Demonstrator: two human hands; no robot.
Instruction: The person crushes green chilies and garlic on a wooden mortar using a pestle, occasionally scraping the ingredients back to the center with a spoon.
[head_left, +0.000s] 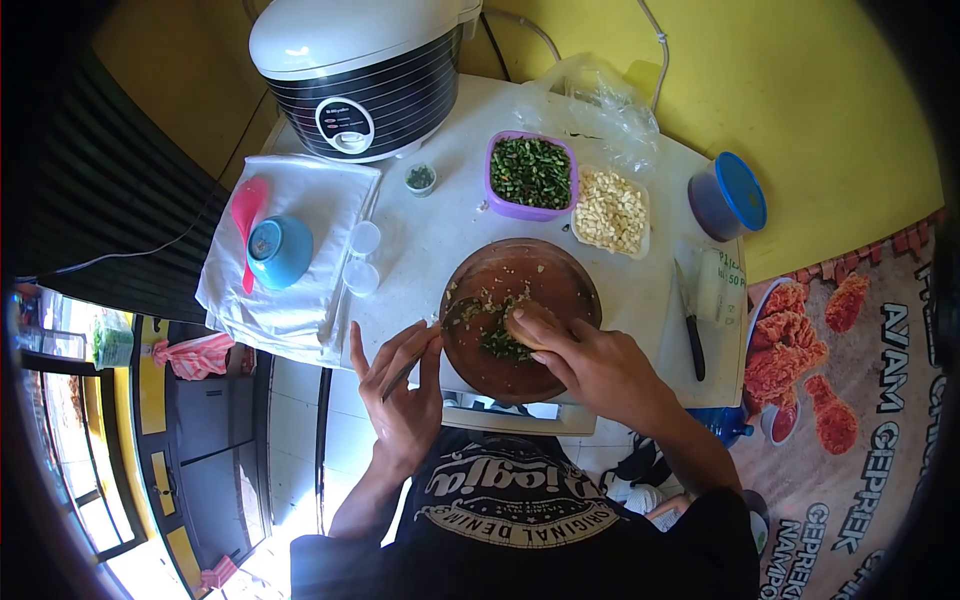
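A round brown mortar [475, 268] stands at the table's front edge, holding chopped green chillies [503, 345] and pale crushed bits. My right hand [600, 365] is closed around a brown pestle [517, 328], pressed down among the chillies. At the mortar's left rim, my left hand [405, 395] pinches a thin metal spoon [402, 377]; its handle shows between the fingers and its far end points into the mortar. Behind the mortar are a purple tub [533, 212] of chopped green chillies and a clear tub [610, 250] of chopped pale pieces, perhaps garlic.
A knife [693, 335] lies right of the mortar by a plastic packet [716, 290]. A blue-lidded container [715, 200] stands at the back right. To the left are a rice cooker [365, 95], a blue bowl [282, 255], a pink ladle [248, 207] and small plastic cups [362, 277].
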